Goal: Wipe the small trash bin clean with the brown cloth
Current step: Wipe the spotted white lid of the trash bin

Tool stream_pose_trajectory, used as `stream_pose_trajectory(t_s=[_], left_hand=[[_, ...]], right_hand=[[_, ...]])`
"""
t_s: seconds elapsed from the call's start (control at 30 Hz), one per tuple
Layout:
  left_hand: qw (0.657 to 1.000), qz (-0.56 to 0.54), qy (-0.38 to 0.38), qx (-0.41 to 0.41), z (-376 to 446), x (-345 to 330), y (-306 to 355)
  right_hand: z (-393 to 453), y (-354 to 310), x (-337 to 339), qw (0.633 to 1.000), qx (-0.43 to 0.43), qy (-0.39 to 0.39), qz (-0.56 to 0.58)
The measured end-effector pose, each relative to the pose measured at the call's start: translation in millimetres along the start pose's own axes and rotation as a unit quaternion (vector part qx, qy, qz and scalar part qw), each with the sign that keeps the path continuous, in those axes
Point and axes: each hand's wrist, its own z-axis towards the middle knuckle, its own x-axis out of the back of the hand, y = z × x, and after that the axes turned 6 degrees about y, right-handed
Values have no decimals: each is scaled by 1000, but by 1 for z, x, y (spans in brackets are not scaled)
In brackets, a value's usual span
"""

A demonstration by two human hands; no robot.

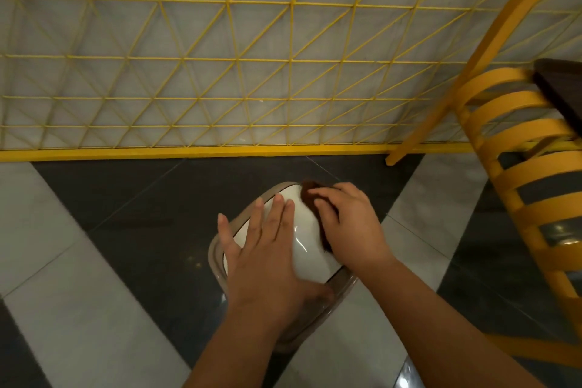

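The small trash bin stands on the floor at the lower centre, a taupe body with a glossy white lid. My left hand lies flat on the left half of the lid, fingers spread, thumb hooked over the near rim. My right hand presses the brown cloth against the lid's right far side. Most of the cloth is hidden under the fingers; a dark strip shows along the hand's left edge.
A yellow wire-grid fence with a yellow base bar runs across the back. A yellow slatted chair stands at the right, with a dark tabletop corner above it. The floor has grey and dark tiles.
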Motion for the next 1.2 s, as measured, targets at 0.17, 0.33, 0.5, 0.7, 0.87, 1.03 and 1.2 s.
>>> stream_pose_trajectory(t_s=[0.17,0.33,0.5,0.7,0.87,1.03,1.2], left_hand=[[1000,-28,5,8,-2,0,0],[1000,-5,6,0,0,-1,-1],[1000,-2,3,5,1,-3,-2],[999,-22,-25,-24,7,-2,-10],[995,-52,-59,-53,13,1,-25],[994,-57,-68,-57,13,2,-26],[993,-71,-78,-44,12,5,-26]], right_hand=[[-22,17,9,999,-20,7,-35],[-25,-8,1,994,101,10,-46],[15,-1,-12,998,-52,-4,44],[-11,44,-2,959,-246,-57,128],[-67,28,1,990,-98,55,87],[-26,3,-4,998,14,22,55],[8,21,-15,939,-242,-33,241]])
